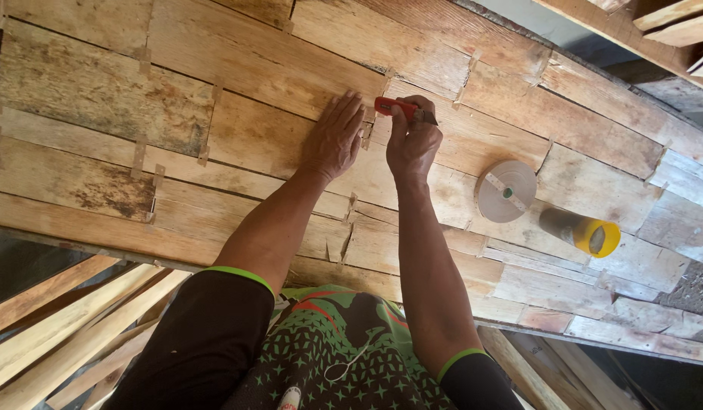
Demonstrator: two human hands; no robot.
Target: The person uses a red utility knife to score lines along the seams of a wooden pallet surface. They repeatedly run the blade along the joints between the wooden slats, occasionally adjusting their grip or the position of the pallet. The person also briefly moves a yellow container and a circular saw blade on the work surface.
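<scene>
The right hand [413, 143] is clamped on a red knife [403, 108], fingers curled tight around the handle. The knife lies with its long axis across the view, nearly level: the red butt sticks out to the left of the fist, and a dark tip shows at the right, angled slightly down toward the wood. It sits over a seam in the veneer sheet [252, 68], near the middle top of the picture.

The left hand [334, 138] lies flat just beside it, palm down, fingers together and stretched out, pressing the veneer — it holds nothing. Its fingertips almost reach the knife's butt.

The surface is a patchwork of thin pale wood pieces, some with dark stains, joined by many short tape strips [145, 59] across the seams.

To the right of the hands lie two rolls — one tape roll [505, 190], flat and beige with a small green core, and one cylinder [579, 229] on its side, grey-brown with a yellow end facing lower right. They are near each other, not touching.

Loose wood slats [70, 326] lie at lower left, below the surface's edge.
</scene>
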